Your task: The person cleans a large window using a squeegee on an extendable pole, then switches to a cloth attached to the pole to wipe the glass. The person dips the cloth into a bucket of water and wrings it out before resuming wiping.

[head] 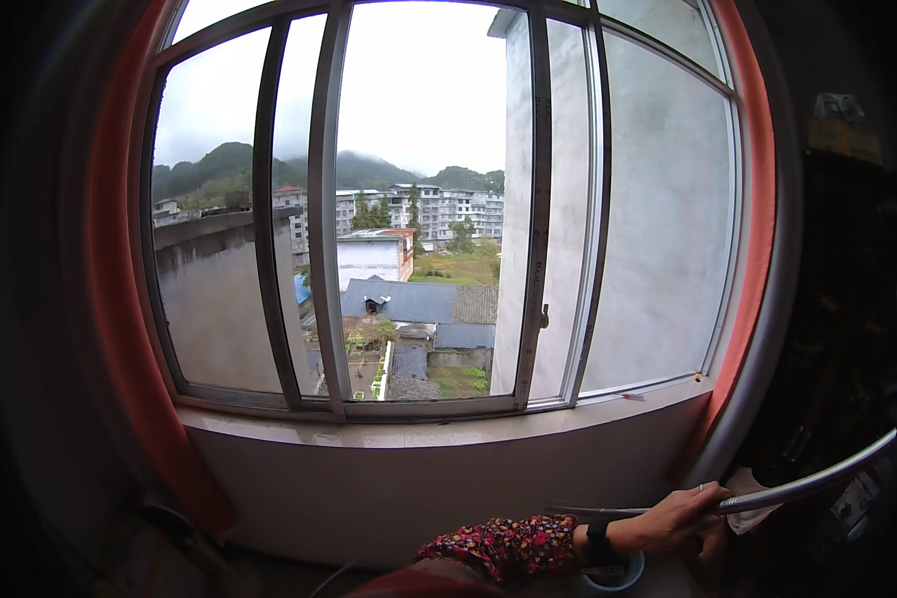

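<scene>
My left hand (676, 517) reaches across to the right, its fingers wrapped around a shiny metal pole (807, 480). A ring and a black wristband (600, 543) show below a floral sleeve (512, 544). The pole runs from in front of the low wall under the window up to the right edge, bent by the lens. Just beneath the left hand, in shadow, is part of what looks like my right hand (710, 553); whether it grips the pole is hidden.
A sliding window (433, 407) fills the view ahead, with a tiled sill (448, 433) below and red curtains (755, 247) (116, 247) at both sides. A light-blue bucket (632, 577) stands below my forearm. Dark clutter lies at the right.
</scene>
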### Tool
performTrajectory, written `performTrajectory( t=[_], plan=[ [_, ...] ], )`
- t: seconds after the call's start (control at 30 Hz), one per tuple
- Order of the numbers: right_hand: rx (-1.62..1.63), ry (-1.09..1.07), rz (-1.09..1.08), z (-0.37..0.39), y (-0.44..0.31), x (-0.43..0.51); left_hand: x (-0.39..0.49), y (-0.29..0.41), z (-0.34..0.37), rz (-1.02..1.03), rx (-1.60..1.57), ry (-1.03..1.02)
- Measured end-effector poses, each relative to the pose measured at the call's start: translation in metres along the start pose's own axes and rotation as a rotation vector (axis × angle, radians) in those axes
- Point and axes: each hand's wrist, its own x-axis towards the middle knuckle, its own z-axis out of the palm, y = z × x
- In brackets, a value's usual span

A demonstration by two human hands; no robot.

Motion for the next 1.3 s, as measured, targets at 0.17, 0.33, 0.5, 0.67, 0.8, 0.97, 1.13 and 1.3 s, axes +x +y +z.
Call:
performTrajectory(
  t=[0.17,0.33,0.5,0.67,0.8,0.97,1.13,1.3],
  plan=[
    [0.323,-0.413,0.401,0.118,-0.025,-0.126,-0.038,0.011,-0.071,-0.212,-0.297,0.123],
    [0.343,-0.539,0.671,0.153,-0.082,-0.18,-0.066,0.008,-0.144,-0.271,-0.619,0.285],
    [-0.009,-0.256,0.282,0.162,-0.111,-0.181,-0.076,0.015,-0.219,-0.298,-0.763,0.371],
    [0.315,-0.378,0.624,0.184,-0.13,-0.184,-0.062,0.024,-0.268,-0.275,-0.972,0.376],
    [0.308,-0.354,0.634,0.184,-0.14,-0.172,-0.033,0.037,-0.309,-0.219,-0.965,0.306],
    [0.211,-0.323,0.502,0.177,-0.15,-0.105,0.037,0.068,-0.368,-0.267,-0.594,0.397],
    [0.446,-0.389,0.74,0.172,-0.162,-0.04,0.117,0.116,-0.425,-0.234,-0.039,0.664],
    [0.385,-0.279,0.493,0.159,-0.171,-0.048,0.123,0.105,-0.436,-0.222,0.105,0.717]
  ],
)
